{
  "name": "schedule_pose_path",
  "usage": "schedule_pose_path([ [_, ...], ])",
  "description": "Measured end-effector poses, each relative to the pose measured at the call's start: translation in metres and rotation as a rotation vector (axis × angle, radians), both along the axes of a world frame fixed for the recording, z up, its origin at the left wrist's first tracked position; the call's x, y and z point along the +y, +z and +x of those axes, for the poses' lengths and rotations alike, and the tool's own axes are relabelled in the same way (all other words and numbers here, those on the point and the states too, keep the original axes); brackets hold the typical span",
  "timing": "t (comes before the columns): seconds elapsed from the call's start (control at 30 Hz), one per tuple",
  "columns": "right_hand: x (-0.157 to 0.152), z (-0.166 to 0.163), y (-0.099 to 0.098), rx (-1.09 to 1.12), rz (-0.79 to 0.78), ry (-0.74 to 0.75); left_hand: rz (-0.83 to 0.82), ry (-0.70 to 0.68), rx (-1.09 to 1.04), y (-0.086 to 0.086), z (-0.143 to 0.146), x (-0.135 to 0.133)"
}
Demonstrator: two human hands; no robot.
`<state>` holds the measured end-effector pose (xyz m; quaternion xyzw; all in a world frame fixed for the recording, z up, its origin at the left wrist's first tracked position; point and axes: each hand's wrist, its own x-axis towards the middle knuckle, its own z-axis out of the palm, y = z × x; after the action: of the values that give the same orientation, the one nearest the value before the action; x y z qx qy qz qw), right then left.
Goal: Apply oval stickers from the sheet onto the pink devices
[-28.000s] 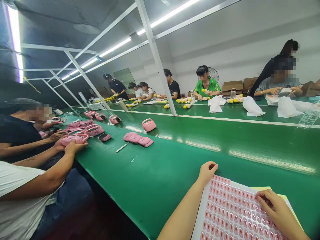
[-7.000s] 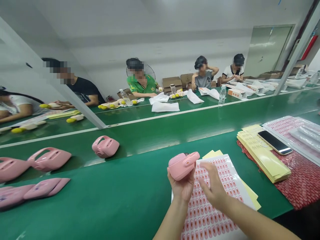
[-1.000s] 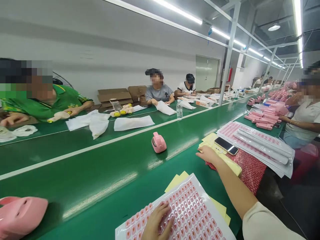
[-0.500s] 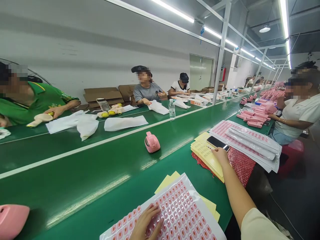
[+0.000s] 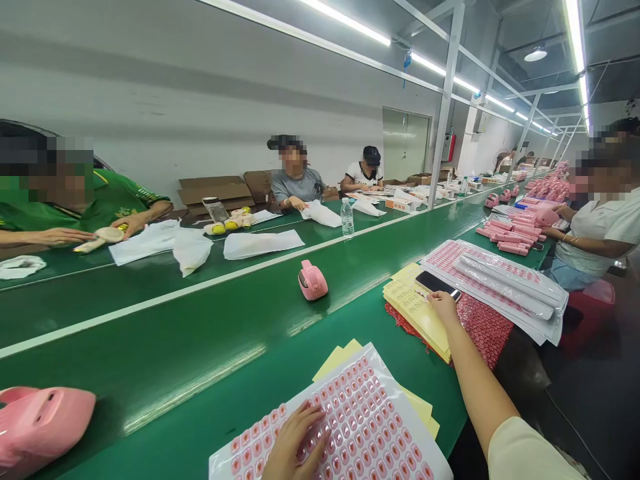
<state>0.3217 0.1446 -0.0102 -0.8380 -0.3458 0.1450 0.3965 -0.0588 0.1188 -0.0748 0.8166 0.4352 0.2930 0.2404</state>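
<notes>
A white sheet of pink oval stickers with red centres (image 5: 367,413) lies on the green table close to me. My left hand (image 5: 297,440) rests on it with the fingers apart. Yellow paper corners (image 5: 340,357) stick out from beneath the sheet. Farther right, my right hand (image 5: 444,310) is at a stack of yellow printed sheets (image 5: 407,300), beside a dark phone (image 5: 431,283). Its fingertips are pressed together; what they hold, if anything, is too small to make out. Red bubble wrap (image 5: 483,327) lies under the stack.
Pink devices (image 5: 313,280) (image 5: 47,423) sit on the green conveyor belt (image 5: 210,340). More sticker sheets (image 5: 500,283) lie at the right, near a co-worker (image 5: 595,227) and pink parts (image 5: 510,233). Across the belt are a water bottle (image 5: 347,220), white bags (image 5: 193,250) and seated people.
The pink devices have slid rightward along the belt, the left one coming further into view. At left, a co-worker's hand has reached the pale object. My hands have barely moved.
</notes>
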Motion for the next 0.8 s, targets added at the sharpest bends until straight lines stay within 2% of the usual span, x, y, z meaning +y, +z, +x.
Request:
schedule_pose_path([
  [0.2,0.002,-0.001,-0.002,-0.026,-0.013,-0.009,-0.009,0.005,0.008,0.001,0.0,0.0],
  [0.43,-0.001,-0.001,0.0,0.064,0.075,0.014,-0.012,0.009,-0.001,0.004,0.001,-0.002],
  [0.6,-0.004,-0.001,0.004,0.16,0.199,0.032,-0.049,0.022,-0.039,0.006,0.003,-0.001],
  [0.7,-0.007,-0.007,0.009,0.224,0.296,0.087,-0.109,0.041,-0.068,0.012,0.005,-0.006],
  [0.8,-0.007,-0.027,0.015,0.303,0.364,0.214,-0.169,0.065,-0.112,0.024,0.006,-0.019],
])
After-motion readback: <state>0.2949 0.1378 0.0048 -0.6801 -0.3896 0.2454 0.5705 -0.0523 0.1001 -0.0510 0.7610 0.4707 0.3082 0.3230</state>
